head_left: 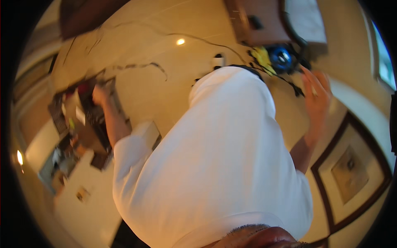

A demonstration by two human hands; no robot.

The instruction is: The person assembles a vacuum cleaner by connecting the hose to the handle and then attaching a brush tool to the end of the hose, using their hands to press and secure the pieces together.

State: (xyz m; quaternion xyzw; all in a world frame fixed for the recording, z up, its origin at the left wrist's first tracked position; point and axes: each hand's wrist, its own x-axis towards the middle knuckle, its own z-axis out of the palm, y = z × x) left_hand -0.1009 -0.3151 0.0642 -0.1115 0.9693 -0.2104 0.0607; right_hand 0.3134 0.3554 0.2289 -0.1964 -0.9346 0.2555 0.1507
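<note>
My right hand (317, 91) reaches forward on the right with its fingers stretched out and apart, holding nothing that I can see. Its fingertips come close to a black cable (287, 82); I cannot tell whether they touch. Just beyond lie a round blue object (281, 57) with a shiny centre, a yellow piece (263, 58) and a thick black hose-like tube (298, 38). On the left, my left hand (100, 95) is smeared by motion in front of a dark piece of furniture (93, 134) with several items on it. Whether it holds anything is hidden.
A brown piece of furniture (258, 27) stands at the far right. Thin cords (198, 38) and a dark strap (142, 65) lie across the shiny tiled floor (165, 97). A dark-framed picture (350, 173) hangs on the right wall.
</note>
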